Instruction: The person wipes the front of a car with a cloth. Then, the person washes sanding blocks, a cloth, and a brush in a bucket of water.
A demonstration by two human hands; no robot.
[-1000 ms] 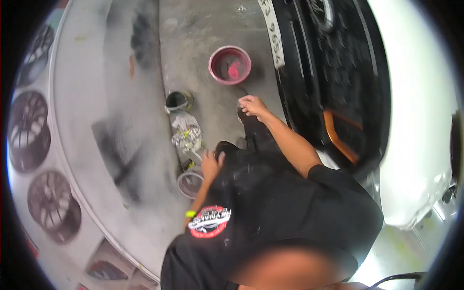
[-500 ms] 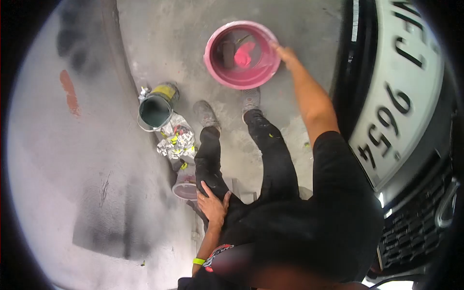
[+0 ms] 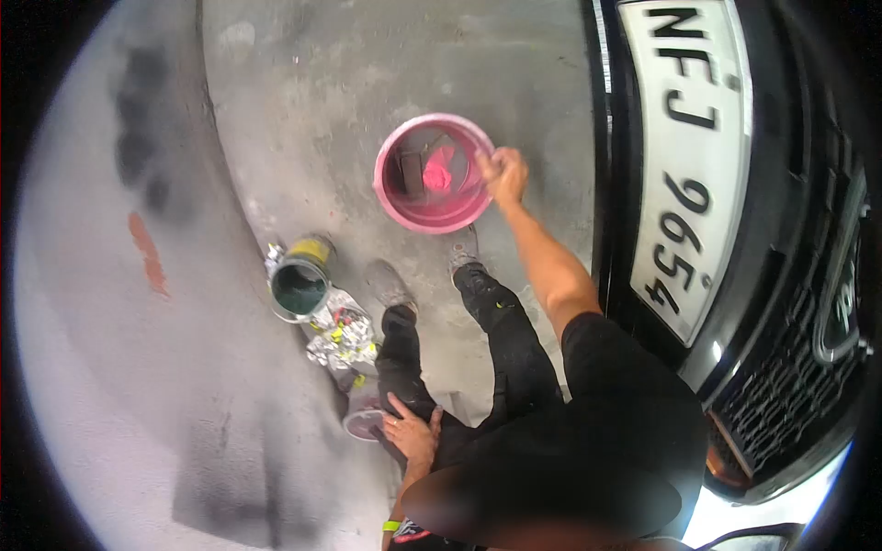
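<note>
My right hand [image 3: 503,176] grips the right rim of a round pink basin [image 3: 386,197], its fingers slightly blurred. Inside the basin lie a bright pink cloth [image 3: 438,173] and a dark rectangular block [image 3: 409,173]. The basin is just beyond my right shoe [image 3: 465,246]; whether it rests on the floor I cannot tell. My left hand [image 3: 413,434] lies on my left leg near the knee, fingers spread, holding nothing.
Left of my feet stands a dark bucket [image 3: 300,289] with a yellow band, beside crumpled silvery wrapping [image 3: 342,335] and a small pinkish tub [image 3: 365,418]. A car's front with a licence plate [image 3: 684,165] is close on my right. A wall [image 3: 101,367] runs along the left.
The basin and my right hand sit lower and slightly further left in view. The whole view has also shifted, bringing the licence plate leftward. My left hand stays on my leg.
</note>
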